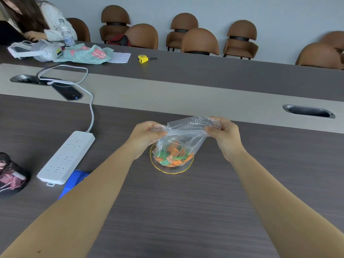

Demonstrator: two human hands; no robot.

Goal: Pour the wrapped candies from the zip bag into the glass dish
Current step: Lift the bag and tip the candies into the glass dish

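A clear zip bag hangs upright over the middle of the table, its mouth pulled apart at the top. My left hand pinches the bag's left top edge and my right hand pinches its right top edge. Orange and green wrapped candies lie heaped in the bottom of the bag. Directly beneath sits the glass dish with a yellow-gold rim, mostly hidden behind the bag. I cannot tell whether the bag's bottom touches the dish.
A white power strip and its cable lie to the left, a blue object beside my left forearm, a black mesh holder at the left edge. A headset, cloth, bottle and yellow tape measure sit far back; a person sits at top left.
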